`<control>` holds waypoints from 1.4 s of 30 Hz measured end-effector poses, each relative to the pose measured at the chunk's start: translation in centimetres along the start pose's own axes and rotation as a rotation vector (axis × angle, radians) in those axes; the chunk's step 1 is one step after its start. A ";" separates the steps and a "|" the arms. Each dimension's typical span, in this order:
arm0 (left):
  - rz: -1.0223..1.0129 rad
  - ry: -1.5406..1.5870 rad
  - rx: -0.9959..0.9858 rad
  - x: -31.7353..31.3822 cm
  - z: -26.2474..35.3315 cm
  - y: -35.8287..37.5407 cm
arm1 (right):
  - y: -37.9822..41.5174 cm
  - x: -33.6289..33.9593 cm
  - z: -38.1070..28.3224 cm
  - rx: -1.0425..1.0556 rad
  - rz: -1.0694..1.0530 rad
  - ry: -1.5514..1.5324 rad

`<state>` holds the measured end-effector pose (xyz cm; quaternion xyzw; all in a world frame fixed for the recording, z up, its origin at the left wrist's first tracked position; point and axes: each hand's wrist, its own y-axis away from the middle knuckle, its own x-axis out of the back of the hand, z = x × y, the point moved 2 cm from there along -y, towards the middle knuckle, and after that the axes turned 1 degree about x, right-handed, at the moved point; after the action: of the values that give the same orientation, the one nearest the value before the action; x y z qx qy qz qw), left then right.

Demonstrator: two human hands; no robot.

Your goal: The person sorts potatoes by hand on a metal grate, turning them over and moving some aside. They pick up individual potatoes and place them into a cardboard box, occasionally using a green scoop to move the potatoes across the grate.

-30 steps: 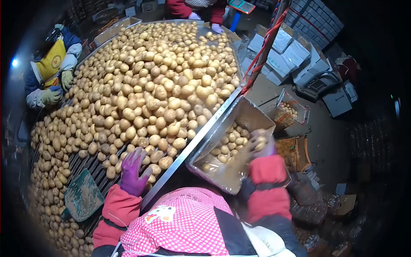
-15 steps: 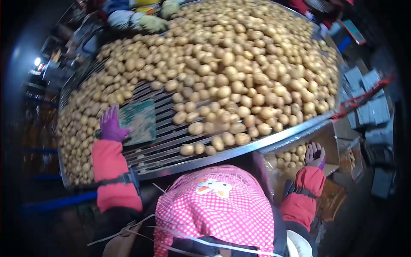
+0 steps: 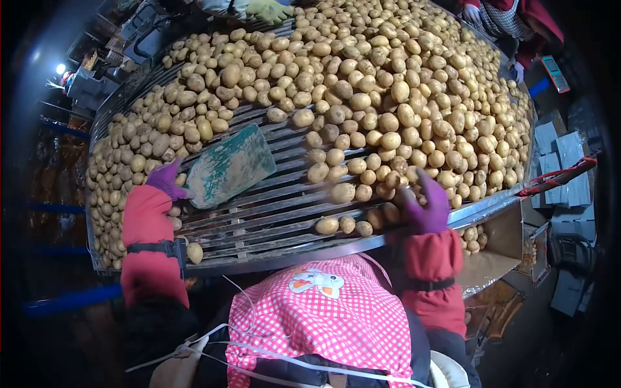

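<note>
My left hand, in a purple glove, lies at the edge of the left-hand potatoes with its fingers apart from the thumb. Its thumb tip is right at the near corner of a dirt-smeared green scoop, which rests on the slatted metal table. In a matching glove, my right hand reaches over the table's near rim, open and somewhat blurred. Its fingers are spread beside the potatoes at the front of the large pile, a few of them by its thumb.
Below the rim at right stands a cardboard box with potatoes inside. Another person's gloved hand is at the far side, and a person in red stands at the far right. White cartons are stacked to the right.
My right hand has moved from above the box up and left to the potatoes at the table's edge. The green scoop now lies at a slant. The view has shifted a little.
</note>
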<state>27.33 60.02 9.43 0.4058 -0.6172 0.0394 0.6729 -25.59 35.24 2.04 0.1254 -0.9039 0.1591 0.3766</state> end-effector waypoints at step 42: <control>-0.154 -0.021 -0.148 3.4 27.8 5.2 | 4.9 7.3 16.1 -0.780 -0.017 -1.397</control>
<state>3.01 45.44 12.42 0.4017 -0.5923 -0.0624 0.6957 -42.66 32.82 -4.39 0.0621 -0.9204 -0.2867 -0.2586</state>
